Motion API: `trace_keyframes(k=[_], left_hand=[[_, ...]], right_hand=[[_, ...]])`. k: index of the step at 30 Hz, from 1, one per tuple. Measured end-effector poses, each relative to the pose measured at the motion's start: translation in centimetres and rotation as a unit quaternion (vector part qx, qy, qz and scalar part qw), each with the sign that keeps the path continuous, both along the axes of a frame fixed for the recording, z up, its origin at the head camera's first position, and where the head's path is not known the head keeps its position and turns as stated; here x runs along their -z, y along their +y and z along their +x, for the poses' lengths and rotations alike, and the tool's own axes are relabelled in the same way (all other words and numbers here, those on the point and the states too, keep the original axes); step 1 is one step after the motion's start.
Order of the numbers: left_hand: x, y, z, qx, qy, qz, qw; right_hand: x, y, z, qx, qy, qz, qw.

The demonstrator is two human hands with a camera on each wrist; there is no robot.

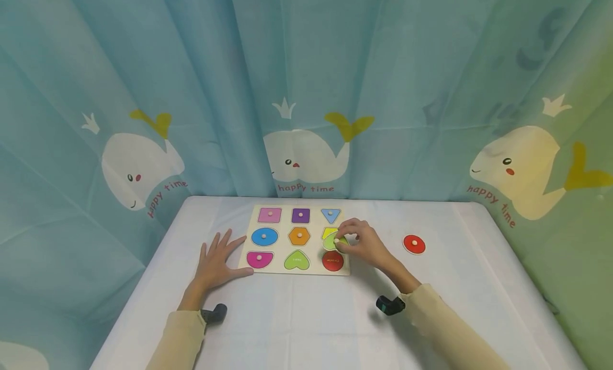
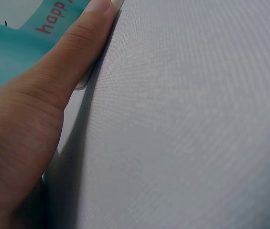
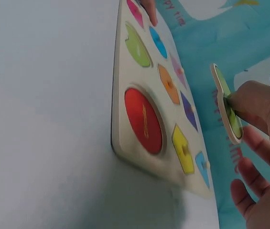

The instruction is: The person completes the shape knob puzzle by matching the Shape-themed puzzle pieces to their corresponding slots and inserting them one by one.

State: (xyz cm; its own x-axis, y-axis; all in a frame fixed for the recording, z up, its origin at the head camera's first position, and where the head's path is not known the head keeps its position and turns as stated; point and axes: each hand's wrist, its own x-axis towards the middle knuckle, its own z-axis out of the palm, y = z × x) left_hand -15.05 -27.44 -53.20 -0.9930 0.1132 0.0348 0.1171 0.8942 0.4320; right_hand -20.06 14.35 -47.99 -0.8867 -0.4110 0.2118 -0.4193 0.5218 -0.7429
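Note:
A pale wooden shape-puzzle board [image 1: 316, 253] lies on the table. My right hand [image 1: 367, 246] pinches the small knob of a green heart-shaped puzzle piece [image 1: 328, 244], held above the board's right side and overlapping the yellow piece [image 3: 183, 150] in the head view. Spread fingers of my left hand [image 1: 213, 267] rest at the board's left edge, the thumb along its near corner. On the board, the green heart recess [image 1: 297, 260] and red circle recess [image 1: 332, 261] show no knobs. Knobbed pieces fill the other places, among them an orange hexagon [image 1: 294, 236] and a blue oval [image 1: 265, 232].
A red round knobbed piece [image 1: 414, 244] lies on the white tablecloth [image 1: 306, 322], right of the board. Behind the table's far edge hangs a blue curtain [image 1: 306, 56] printed with whales. Dark cameras are strapped at both wrists.

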Motion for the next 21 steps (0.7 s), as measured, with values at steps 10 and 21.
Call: trace_keyframes(k=[10,21], left_hand=[[0.2,-0.1,-0.1,0.001,0.003,-0.001,1.0000],[0.2,-0.2,-0.2,0.001,0.000,0.000,1.0000]], right_hand=[[0.8,-3.8,0.0,0.003,-0.030,-0.006,0.9995],[3.3,-7.4,0.6,-0.010,0.006,-0.053,0.9985]])
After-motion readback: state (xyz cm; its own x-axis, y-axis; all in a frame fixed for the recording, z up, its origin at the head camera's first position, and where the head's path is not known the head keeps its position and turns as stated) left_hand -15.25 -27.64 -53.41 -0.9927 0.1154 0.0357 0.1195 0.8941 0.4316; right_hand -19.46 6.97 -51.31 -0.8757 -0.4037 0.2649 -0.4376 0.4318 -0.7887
